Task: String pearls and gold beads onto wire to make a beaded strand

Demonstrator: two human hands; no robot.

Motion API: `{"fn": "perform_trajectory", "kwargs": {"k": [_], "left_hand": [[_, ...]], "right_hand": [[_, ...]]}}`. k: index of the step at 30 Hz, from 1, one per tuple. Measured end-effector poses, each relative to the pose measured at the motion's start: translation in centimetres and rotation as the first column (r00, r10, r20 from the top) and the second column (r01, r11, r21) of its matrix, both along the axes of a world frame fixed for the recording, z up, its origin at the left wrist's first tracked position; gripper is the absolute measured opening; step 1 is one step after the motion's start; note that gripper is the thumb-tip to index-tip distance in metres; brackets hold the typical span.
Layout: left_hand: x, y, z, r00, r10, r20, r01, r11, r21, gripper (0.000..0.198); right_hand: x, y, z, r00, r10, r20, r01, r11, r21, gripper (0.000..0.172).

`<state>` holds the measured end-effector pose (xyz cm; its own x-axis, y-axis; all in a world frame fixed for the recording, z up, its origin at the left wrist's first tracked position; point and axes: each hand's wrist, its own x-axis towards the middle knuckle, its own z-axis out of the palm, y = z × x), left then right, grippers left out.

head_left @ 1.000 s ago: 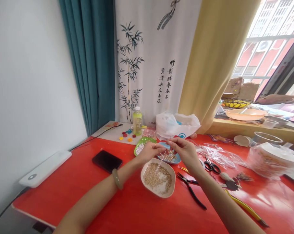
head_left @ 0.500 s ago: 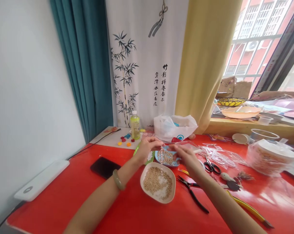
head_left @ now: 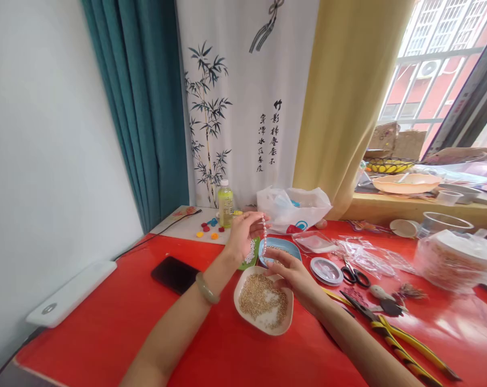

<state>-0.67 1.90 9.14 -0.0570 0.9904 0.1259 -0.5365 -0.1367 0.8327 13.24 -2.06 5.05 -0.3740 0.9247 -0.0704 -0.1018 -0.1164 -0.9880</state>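
Observation:
My left hand, with a green bangle at its wrist, pinches the top of a strand of small pale pink beads that hangs nearly straight down. At the strand's lower end are the curled fingers of my right hand; their exact grip is partly hidden. Under the right hand lies a white bowl of small gold beads. Just behind it sit a blue dish with gold beads and a green dish with white beads, both partly covered by my hands.
Right of my hands lie a clear round spool, black scissors and yellow-black pliers. A black phone is at the left. Behind stand a bottle and a white plastic bag. A wrapped tub is far right.
My right hand has moved down from the strand's top to its lower end. My left hand still holds the top. The view has shifted slightly; the spool and yellow-black pliers show more fully.

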Motion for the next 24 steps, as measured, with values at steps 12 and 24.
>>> {"fn": "perform_trajectory", "kwargs": {"k": [12,24], "left_hand": [[-2.4,0.2,0.2,0.997,-0.029,0.072,0.035,0.995,-0.089,0.006],[-2.9,0.8,0.0,0.968,-0.114,0.224,0.164,0.962,-0.217,0.007]], "right_hand": [[-0.6,-0.1,0.0,0.973,0.210,-0.097,-0.223,0.964,-0.145,0.018],[-0.3,-0.2,0.2,0.978,0.189,-0.088,-0.199,0.973,-0.120,0.020]]}}
